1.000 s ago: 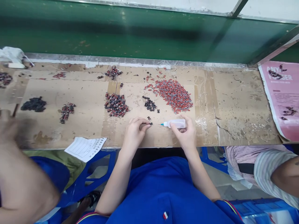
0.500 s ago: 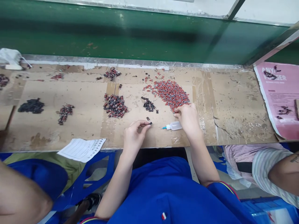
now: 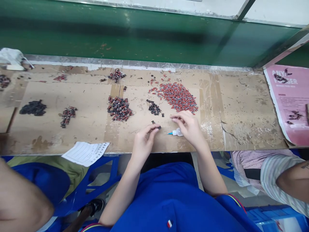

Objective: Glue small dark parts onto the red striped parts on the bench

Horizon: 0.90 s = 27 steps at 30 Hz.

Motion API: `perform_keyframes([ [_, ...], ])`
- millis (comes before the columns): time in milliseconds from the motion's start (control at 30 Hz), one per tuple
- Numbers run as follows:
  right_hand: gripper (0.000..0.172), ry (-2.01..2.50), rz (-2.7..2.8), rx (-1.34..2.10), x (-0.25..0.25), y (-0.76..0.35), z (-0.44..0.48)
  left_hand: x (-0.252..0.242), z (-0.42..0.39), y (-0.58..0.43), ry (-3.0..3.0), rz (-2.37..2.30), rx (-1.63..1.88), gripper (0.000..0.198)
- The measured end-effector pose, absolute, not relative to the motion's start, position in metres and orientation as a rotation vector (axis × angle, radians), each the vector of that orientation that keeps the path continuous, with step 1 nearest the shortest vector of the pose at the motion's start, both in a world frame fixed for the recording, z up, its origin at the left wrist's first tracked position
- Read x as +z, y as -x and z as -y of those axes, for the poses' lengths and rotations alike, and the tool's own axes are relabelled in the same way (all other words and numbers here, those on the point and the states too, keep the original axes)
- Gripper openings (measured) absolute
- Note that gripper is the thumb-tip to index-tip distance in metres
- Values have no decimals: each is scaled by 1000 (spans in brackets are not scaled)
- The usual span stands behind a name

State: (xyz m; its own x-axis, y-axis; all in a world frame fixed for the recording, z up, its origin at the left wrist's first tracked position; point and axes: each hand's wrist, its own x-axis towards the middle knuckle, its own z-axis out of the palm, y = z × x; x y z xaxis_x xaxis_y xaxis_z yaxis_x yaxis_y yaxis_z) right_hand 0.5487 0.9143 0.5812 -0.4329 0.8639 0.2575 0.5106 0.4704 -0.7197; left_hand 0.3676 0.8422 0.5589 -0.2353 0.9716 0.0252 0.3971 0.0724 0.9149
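My left hand (image 3: 144, 141) pinches a small black plastic part (image 3: 158, 127) between thumb and fingertips, just over the cardboard. My right hand (image 3: 188, 126) is closed in a pinch on a small red part, mostly hidden by the fingertips. Behind my right hand spreads a large pile of red parts with metallic ends (image 3: 180, 96). A small heap of black parts (image 3: 154, 108) lies between and beyond my hands. Under the right hand lies a clear bottle with a blue needle tip (image 3: 177, 132), partly covered.
To the left sit a heap of joined red-and-black pieces (image 3: 119, 109), a smaller heap (image 3: 68, 116) and a black pile (image 3: 33, 108). A paper sheet (image 3: 85, 153) overhangs the front edge. A pink poster (image 3: 287, 106) lies right. Other people sit on both sides.
My right hand has moved left from the edge of the red pile toward my left hand, covering more of the bottle. My left hand has shifted slightly right with the black part.
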Motion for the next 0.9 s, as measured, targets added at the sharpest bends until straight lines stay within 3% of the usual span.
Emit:
perform_keyframes([
  [267, 23, 685, 2021, 773, 570, -544, -899, 574, -836, -373, -1260, -1603, 1179, 18],
  [500, 24, 639, 2066, 674, 568, -547, -903, 586, -831, -374, -1236, -1540, 1133, 16],
  [900, 28, 573, 2190, 494, 574, -557, -899, 603, -835, -372, -961, -1368, 1034, 34],
])
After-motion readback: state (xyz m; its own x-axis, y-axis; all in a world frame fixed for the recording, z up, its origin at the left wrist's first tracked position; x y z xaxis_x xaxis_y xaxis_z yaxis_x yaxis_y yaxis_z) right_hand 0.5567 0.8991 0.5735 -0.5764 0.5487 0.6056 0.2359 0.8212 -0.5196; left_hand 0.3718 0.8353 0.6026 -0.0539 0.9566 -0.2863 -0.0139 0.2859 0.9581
